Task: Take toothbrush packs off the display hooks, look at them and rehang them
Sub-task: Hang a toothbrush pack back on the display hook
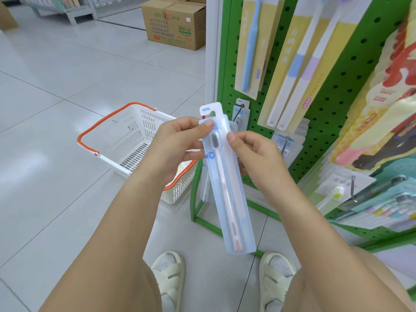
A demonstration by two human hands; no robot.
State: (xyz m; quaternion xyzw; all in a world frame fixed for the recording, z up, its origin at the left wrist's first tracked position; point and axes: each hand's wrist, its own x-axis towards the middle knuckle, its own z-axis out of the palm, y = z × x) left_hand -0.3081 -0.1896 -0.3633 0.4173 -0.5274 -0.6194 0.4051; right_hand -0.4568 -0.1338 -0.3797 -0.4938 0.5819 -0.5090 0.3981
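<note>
Holding one toothbrush pack [227,183] upright in front of the green pegboard display [333,104], off its hook, the person is looking it over — item listed as a long, flat, clear blister sleeve with a pale brush inside, hang tab at the top marked NEW. Left hand [177,147] is pinching the upper left edge, thumb on the front face near the brush head; right hand [254,154] is pinching the upper right edge, fingers curled behind the pack. Handling, by judgement: very light, semi-stiff, likely flexing along its length, plastic face slippery; best taken by the side edges near the top, keeping the tab slot free for rehanging. Nearest bare hook [240,107] is sticking out just behind the tab. White shopping basket [137,140] with orange handles is sitting on the tiled floor — cardboard box [175,23] well beyond.
</note>
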